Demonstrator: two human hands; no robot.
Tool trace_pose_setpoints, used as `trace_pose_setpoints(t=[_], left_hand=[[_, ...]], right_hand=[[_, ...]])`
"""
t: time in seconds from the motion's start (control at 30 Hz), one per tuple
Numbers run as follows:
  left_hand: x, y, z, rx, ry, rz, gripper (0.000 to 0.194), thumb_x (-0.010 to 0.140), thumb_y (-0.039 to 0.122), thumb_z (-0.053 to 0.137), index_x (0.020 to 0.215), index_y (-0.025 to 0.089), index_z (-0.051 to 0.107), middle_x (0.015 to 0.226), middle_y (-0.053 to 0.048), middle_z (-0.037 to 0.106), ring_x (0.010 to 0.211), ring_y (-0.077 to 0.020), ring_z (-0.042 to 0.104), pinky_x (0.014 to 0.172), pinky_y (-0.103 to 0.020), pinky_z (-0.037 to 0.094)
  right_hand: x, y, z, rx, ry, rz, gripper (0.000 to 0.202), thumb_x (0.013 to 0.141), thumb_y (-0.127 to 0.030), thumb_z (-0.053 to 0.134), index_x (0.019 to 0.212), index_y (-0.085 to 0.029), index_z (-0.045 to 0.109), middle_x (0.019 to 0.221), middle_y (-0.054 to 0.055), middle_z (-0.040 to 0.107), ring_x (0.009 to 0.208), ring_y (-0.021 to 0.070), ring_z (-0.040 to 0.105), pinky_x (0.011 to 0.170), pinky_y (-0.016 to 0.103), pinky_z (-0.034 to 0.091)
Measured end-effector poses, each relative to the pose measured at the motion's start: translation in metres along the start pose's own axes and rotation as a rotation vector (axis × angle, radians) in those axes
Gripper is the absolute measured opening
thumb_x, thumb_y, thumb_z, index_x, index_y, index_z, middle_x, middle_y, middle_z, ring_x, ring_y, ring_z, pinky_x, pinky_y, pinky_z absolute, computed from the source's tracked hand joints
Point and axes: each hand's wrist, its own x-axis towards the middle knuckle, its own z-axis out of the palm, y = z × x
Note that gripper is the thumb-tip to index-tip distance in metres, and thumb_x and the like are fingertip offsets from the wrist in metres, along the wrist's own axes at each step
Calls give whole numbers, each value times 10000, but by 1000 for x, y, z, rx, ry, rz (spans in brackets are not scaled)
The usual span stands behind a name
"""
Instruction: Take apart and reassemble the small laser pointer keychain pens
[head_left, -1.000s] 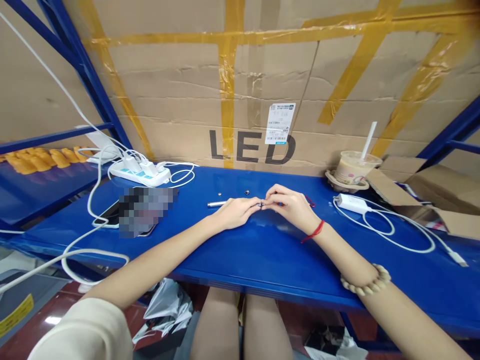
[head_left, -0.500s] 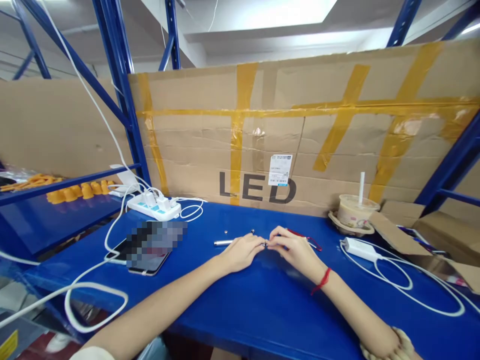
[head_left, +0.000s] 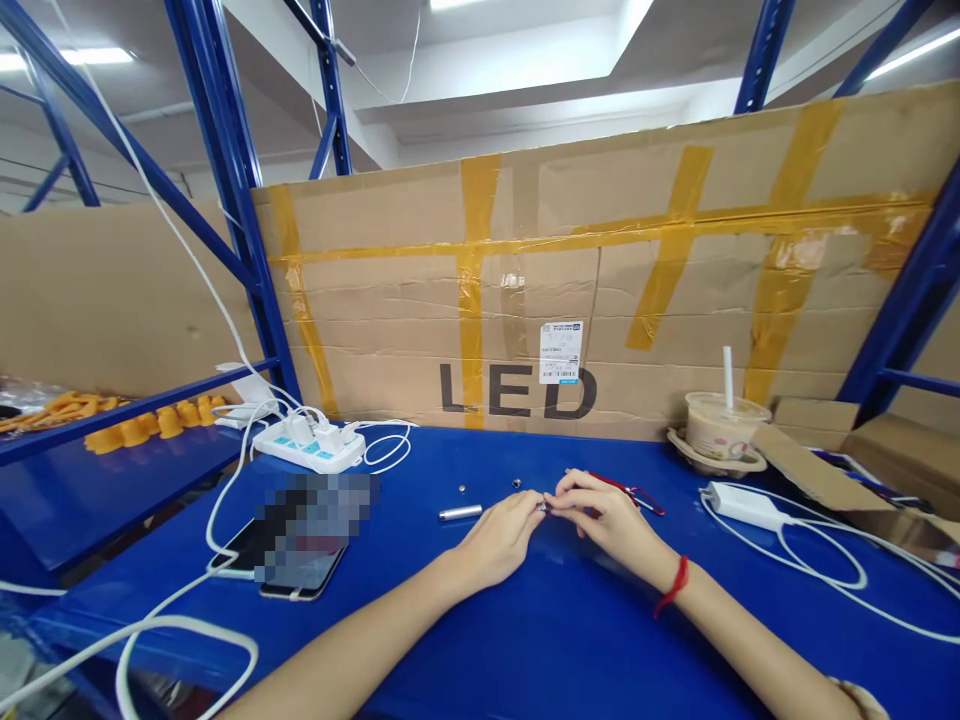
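Note:
A small shiny metal part (head_left: 542, 507) sits between my fingertips, too small to name more exactly. My left hand (head_left: 499, 543) pinches it from the left, back of the hand upward. From the other side, my right hand (head_left: 606, 520) is closed on it with thumb and forefinger. A silver metal tube (head_left: 460, 513) lies on the blue table left of my left hand. Beyond the hands rest a tiny round metal piece (head_left: 462, 489) and a small metal ring-like piece (head_left: 517, 483). Just behind my right hand is a red cord (head_left: 651, 504) beside a slim silver piece, partly hidden.
Two phones (head_left: 306, 575) and a white power strip (head_left: 309, 447) with cables are on the left. A lidded drink cup (head_left: 721, 425), a white adapter (head_left: 746, 507) and an open cardboard box (head_left: 892, 520) stand right. A cardboard panel (head_left: 390, 330) closes the back.
The camera view has tilted up a little, so the table appears lower. The tube and the ring-like piece show more clearly beyond my left hand. My hands keep their pinch on the small metal part.

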Motion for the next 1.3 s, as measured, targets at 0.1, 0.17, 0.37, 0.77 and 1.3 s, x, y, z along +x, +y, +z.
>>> trace_pose_setpoints(t=[0.1, 0.17, 0.37, 0.77, 1.3], left_hand=[[-1, 1, -1, -17, 19, 26, 272, 914, 223, 230, 1029, 181, 473, 999, -62, 566, 925, -150, 529, 843, -287, 416], [-1, 2, -2, -46, 2, 32, 273, 913, 224, 240, 1041, 189, 479, 1012, -59, 569, 926, -150, 533, 839, -286, 423], [-3, 2, 1, -97, -87, -3, 284, 907, 224, 273, 1074, 215, 501, 1065, -49, 584, 985, -163, 538, 865, -297, 415], [-4, 3, 8, 41, -3, 24, 278, 896, 206, 305, 1073, 202, 519, 1033, -62, 607, 951, -172, 556, 839, -323, 449], [2, 4, 5, 105, 70, 70, 277, 893, 192, 296, 1102, 192, 478, 1026, -52, 614, 922, -157, 574, 814, -289, 462]], right_hand=[[0, 2, 2, 86, 30, 33, 280, 847, -367, 451, 781, -192, 659, 846, 42, 523, 499, 60, 502, 469, 202, 441], [0, 3, 2, 141, 42, 41, 287, 839, -377, 463, 751, -181, 655, 833, 40, 524, 482, 55, 496, 453, 202, 436], [-2, 4, -2, 23, 1, -17, 287, 787, -391, 546, 628, -173, 643, 735, 25, 563, 524, 75, 515, 488, 205, 407], [-3, -1, 1, 42, 88, -16, 265, 734, -339, 617, 552, -154, 563, 617, 6, 530, 543, 87, 473, 496, 210, 361], [2, -12, 2, 289, 76, 312, 367, 682, -497, 608, 583, -167, 481, 472, -52, 455, 375, 68, 449, 383, 195, 355]])
